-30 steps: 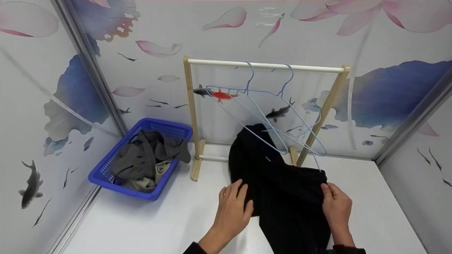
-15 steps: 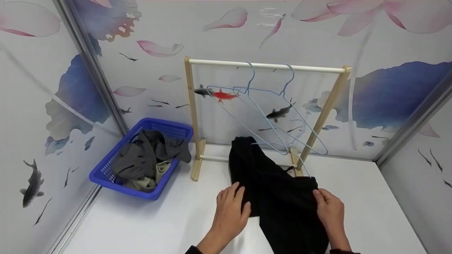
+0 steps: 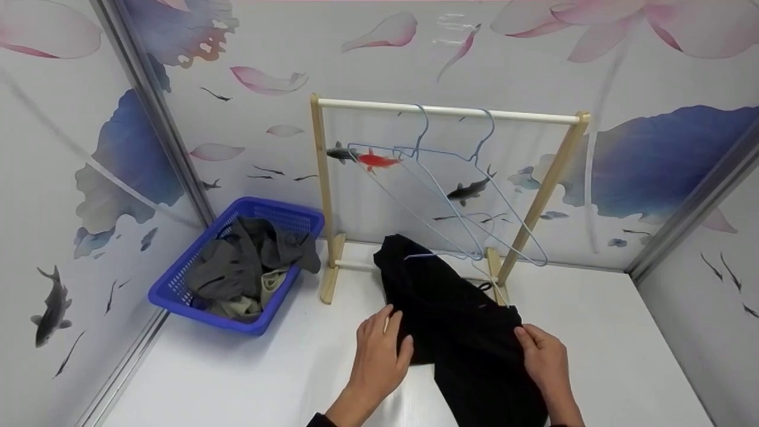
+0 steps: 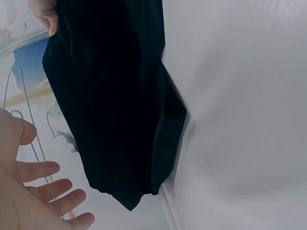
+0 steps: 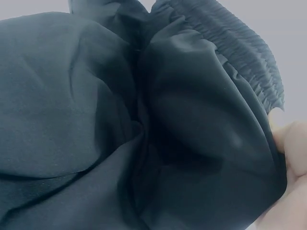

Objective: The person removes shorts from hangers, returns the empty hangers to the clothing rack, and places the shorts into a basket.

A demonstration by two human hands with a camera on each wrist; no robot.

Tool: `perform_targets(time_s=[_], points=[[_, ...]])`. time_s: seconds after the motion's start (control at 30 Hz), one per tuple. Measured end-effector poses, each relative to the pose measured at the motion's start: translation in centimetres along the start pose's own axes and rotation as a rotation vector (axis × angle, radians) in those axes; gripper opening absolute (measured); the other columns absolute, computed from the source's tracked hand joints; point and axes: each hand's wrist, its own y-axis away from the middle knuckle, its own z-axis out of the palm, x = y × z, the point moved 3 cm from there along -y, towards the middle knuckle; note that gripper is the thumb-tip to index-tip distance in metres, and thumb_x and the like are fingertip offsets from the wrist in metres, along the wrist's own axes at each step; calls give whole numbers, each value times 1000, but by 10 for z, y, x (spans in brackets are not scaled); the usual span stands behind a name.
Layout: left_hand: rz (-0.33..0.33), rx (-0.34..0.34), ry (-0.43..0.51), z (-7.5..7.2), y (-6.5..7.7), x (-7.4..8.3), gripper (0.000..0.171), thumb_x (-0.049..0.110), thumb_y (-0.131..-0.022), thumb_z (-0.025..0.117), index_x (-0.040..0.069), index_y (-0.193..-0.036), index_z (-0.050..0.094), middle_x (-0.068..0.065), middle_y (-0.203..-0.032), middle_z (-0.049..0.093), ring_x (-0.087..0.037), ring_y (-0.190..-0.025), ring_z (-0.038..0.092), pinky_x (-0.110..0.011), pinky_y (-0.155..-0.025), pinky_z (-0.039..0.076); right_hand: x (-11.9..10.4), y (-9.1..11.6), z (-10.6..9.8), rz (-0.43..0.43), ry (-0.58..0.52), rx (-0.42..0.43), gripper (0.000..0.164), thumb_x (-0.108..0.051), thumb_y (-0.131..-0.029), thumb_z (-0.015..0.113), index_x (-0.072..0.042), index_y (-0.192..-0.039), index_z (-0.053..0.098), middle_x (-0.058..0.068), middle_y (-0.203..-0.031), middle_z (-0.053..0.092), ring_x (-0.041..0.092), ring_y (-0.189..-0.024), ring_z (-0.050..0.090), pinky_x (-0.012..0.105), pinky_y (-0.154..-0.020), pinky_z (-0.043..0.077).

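Black trousers (image 3: 456, 332) with a gathered elastic waistband (image 5: 240, 43) slope down toward the person, partly over the white table. My right hand (image 3: 544, 359) pinches the waistband's right end between thumb and fingers. Part of a light blue wire hanger (image 3: 422, 255) shows at the waist; the rest is hidden by cloth. Beside the left edge of the trousers is my left hand (image 3: 378, 353), its fingertips right at the cloth in the head view. The left wrist view shows this hand's fingers (image 4: 53, 187) spread and fairly straight, holding nothing.
A wooden rack (image 3: 548, 184) with a white rail (image 3: 450, 110) stands behind the trousers. Two blue wire hangers (image 3: 425, 133) hang from it. At the left, a blue basket (image 3: 207, 320) holds grey clothing (image 3: 228, 267). Printed walls enclose the table (image 3: 622, 344).
My right hand has drawn the waistband down and left, toward the person. The trousers and their hanger have lowered, away from the hanging hangers. My left hand has shifted slightly left.
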Motion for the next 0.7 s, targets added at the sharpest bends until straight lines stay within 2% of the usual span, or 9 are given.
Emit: perform_targets(time_s=[0.2, 0.33, 0.5, 0.57, 0.7], points=[[-39, 5, 13, 1, -1, -5, 41, 26, -96, 58, -1, -126, 60, -17, -133, 53, -34, -118, 53, -53, -97, 41, -1, 5, 5, -22, -1, -62, 15, -15, -94, 64, -5, -88, 73, 16, -93, 72, 38, -92, 66, 49, -83, 49], [-62, -1, 25, 2, -1, -9, 41, 26, -96, 57, -2, -126, 60, -19, -132, 54, -35, -118, 53, -54, -98, 40, -2, 9, 9, -49, -1, -85, 13, -14, -92, 66, -10, -82, 72, 5, -78, 69, 24, -81, 64, 38, -77, 49], [-74, 19, 39, 1, -1, -15, 41, 24, -95, 59, -4, -126, 59, -21, -132, 54, -37, -119, 54, -56, -98, 40, -2, 15, 13, -110, -50, -84, 12, -9, -89, 69, -11, -77, 71, -3, -72, 66, 7, -70, 56, 23, -67, 45], [-79, 29, 47, 0, -2, -18, 42, 23, -94, 60, -4, -126, 59, -22, -132, 53, -38, -119, 53, -56, -98, 40, -2, 16, 14, -134, -71, -86, 12, -8, -88, 70, -11, -76, 70, -4, -74, 67, 3, -68, 53, 22, -66, 44], [-102, 43, 64, -2, -3, -26, 43, 23, -94, 60, -4, -129, 57, -23, -133, 52, -38, -121, 51, -57, -98, 39, -1, 19, 17, -175, -108, -134, 19, -8, -89, 68, -13, -71, 64, -3, -69, 60, 2, -63, 46, 23, -61, 40]])
